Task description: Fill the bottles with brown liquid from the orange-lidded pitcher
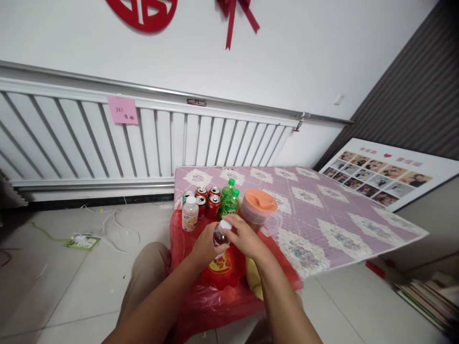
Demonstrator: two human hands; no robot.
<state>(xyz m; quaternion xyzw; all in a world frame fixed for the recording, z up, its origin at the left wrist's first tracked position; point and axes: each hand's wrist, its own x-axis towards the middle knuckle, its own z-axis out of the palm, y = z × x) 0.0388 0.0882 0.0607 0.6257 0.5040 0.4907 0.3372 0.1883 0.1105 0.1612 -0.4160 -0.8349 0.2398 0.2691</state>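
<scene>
My left hand (207,247) is wrapped round the body of a small bottle (219,235) of dark drink. On the bottle's white cap (225,224) my right hand (244,234) closes its fingers. A red tray (224,277) with a yellow print lies beneath the bottle. Beyond my left hand stand a pale bottle with a white lid (190,214) and several drink cans (214,205). Two green bottles (229,203) rise behind the held bottle. To the right is a clear pitcher with an orange lid (261,201). Part of a yellow cloth-like thing (253,279) shows under my right forearm.
Red plastic sheeting (193,310) covers the near end of the table, over a purple floral cloth (333,234). A white radiator (158,138) runs behind. A photo board (380,174) leans at the right. A power strip with cables (82,241) lies on the left floor.
</scene>
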